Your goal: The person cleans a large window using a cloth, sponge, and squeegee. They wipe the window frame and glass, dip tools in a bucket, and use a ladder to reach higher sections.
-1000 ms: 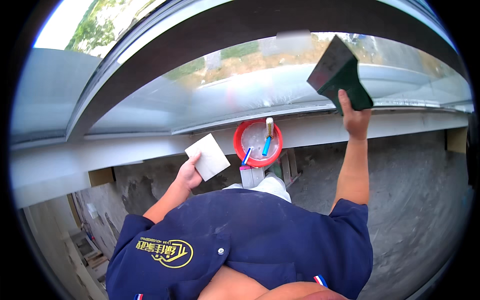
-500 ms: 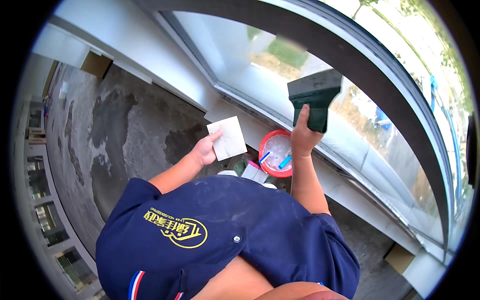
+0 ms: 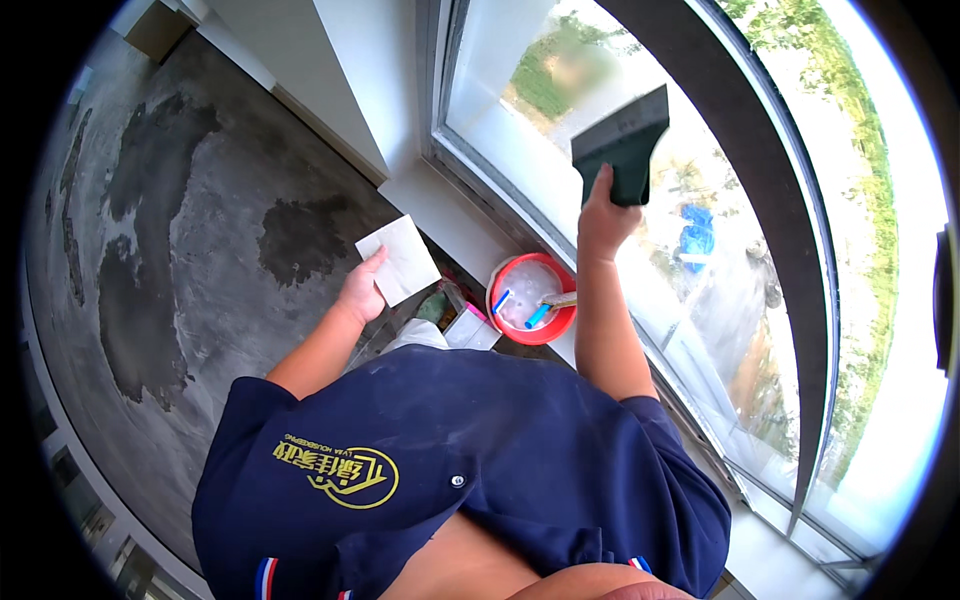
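My left hand point(image 3: 362, 290) grips a white square pad point(image 3: 401, 262), thumb on top, in front of my body over the floor. In my right hand point(image 3: 608, 225) is a wide scraper point(image 3: 618, 150) with a dark green handle and a flat grey blade. The thumb lies along the handle and the blade points up and away, in front of the window pane point(image 3: 500, 130). Whether the blade touches the glass I cannot tell. Between my two arms stands a red bucket point(image 3: 548, 335) of foamy water, with blue-handled tools point(image 3: 538, 316) in it.
A white sill point(image 3: 430, 205) runs below the window, beside a white wall column point(image 3: 350, 70). A dark curved window frame point(image 3: 765, 130) arches on the right. The grey concrete floor point(image 3: 235, 230) has dark wet patches. A cardboard box point(image 3: 157, 32) stands far left.
My view has turned, so the window and floor sit differently. My right hand has raised the scraper somewhat higher along the glass. The white pad stays in my left hand.
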Tool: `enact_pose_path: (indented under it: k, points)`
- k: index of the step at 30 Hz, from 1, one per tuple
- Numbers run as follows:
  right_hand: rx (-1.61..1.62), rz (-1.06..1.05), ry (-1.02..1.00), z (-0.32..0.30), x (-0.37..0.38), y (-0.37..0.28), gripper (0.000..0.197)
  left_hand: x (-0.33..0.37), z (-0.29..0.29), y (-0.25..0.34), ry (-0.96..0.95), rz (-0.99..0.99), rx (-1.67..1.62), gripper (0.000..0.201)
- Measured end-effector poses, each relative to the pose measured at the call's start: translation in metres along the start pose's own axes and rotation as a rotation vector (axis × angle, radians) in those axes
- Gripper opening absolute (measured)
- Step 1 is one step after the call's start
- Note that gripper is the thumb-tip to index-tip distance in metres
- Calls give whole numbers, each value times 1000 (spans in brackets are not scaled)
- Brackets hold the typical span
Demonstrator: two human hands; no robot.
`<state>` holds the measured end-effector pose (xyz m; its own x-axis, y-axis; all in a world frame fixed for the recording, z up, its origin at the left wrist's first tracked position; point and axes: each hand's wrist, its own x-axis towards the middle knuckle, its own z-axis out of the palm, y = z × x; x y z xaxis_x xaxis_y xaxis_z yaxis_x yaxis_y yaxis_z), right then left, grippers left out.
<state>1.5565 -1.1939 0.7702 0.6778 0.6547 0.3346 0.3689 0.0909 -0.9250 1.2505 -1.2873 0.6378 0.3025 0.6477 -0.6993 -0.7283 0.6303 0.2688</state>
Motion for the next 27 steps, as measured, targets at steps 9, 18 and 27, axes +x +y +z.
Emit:
enact_pose_path:
  k: [9, 18, 27]
  points:
    - [5, -306, -164, 168, 25, -22, 20, -7, -49, 18, 130, 74, -40, 41]
    - [-495, -433, -533, -12, -16, -74, 57, 10, -37, 9, 0, 46, -33, 42]
    - [-1553, -748, -208, -159, 3, -16, 59, 43, 35, -12, -196, -129, 63, 40]
